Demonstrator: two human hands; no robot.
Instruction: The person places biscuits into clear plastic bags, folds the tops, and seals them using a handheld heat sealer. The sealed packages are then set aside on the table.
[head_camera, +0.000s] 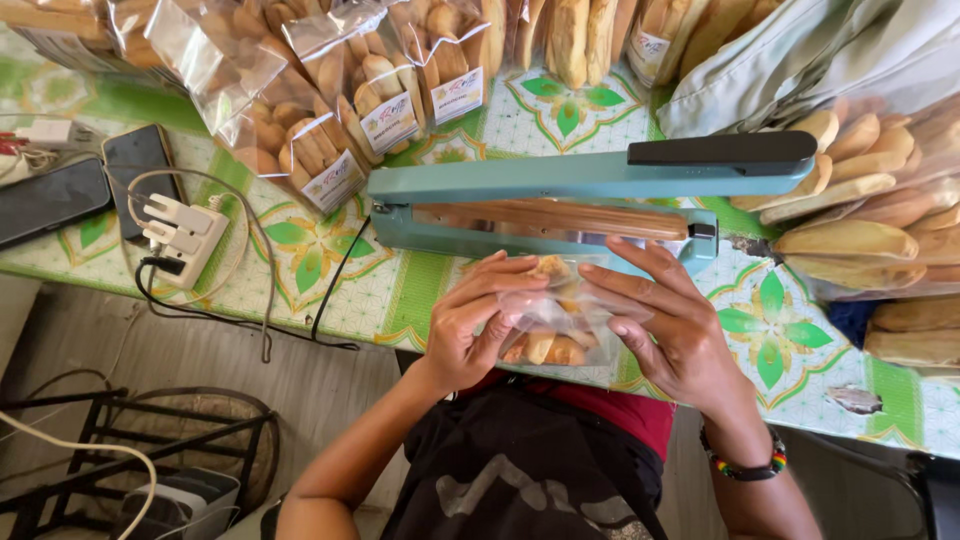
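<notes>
A small clear plastic bag of biscuits (548, 322) is held between both of my hands at the table's near edge. My left hand (470, 325) grips its left side, with the fingers curled over the top. My right hand (672, 318) holds its right side, fingers spread along the bag's upper edge. Just beyond the bag stands a teal heat sealer (590, 200), its arm with a black handle raised above a brown sealing bar.
Sealed biscuit bags with labels (335, 120) pile up at the back left. Loose long biscuits in plastic (870, 220) lie on the right. Two phones (90, 185) and a white power strip (185, 235) with cables sit on the left of the patterned tablecloth (320, 250).
</notes>
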